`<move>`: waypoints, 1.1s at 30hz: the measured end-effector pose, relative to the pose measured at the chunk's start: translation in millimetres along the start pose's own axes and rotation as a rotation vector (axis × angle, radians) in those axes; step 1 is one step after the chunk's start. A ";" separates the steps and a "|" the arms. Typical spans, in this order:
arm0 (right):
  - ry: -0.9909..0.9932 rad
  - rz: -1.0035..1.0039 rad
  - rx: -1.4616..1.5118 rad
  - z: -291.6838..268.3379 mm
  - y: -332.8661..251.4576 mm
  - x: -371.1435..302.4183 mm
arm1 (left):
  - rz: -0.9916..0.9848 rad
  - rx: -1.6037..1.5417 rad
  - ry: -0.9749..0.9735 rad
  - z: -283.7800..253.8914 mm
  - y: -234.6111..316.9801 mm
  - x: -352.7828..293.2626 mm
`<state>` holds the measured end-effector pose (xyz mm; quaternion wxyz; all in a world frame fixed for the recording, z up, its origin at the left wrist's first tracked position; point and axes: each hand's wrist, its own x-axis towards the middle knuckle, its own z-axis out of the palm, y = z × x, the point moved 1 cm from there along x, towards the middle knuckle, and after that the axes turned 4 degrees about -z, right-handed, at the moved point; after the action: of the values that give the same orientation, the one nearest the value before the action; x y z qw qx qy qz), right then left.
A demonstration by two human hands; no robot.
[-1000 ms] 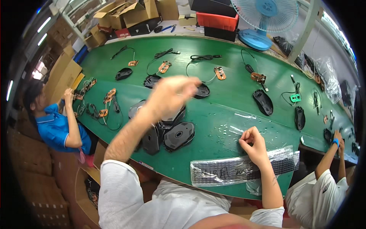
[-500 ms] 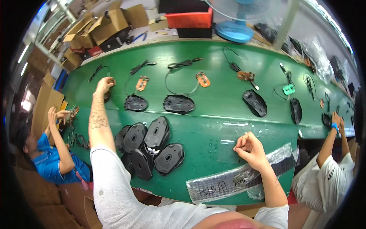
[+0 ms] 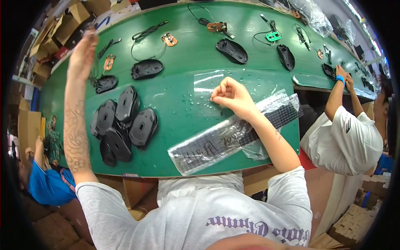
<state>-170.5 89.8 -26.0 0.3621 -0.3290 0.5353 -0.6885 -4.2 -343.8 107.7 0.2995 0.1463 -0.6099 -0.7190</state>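
Observation:
My left hand is stretched out at the far left, over the green worktable. Motion smears its fingertips, so what they hold, if anything, cannot be told. Close by are a coiled black cable, an orange circuit board and a black mouse shell. My right hand hovers above the near part of the table with thumb and fingers pinched together; anything inside is too small to make out. Under my right wrist lies a strip of clear bubble wrap with dark handwriting.
Black mouse covers are heaped near the left front. More shells, boards and a green board with cables line the far strip. Co-workers sit on the left and right. Cardboard boxes stand far left.
The view has turned, shifting the table up and left in the picture. My left hand has moved from beside a shell to farther out and up. My right hand keeps its pinch.

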 end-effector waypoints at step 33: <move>0.096 0.012 -0.144 5.4 -1.6 -7.5 | -0.427 0.202 -0.246 199.0 -148.3 -180.7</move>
<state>-162.3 93.8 -23.7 0.3157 -0.3177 0.6022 -0.6608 -15.7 -65.2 -20.9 0.0486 0.2125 -0.6655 -0.7139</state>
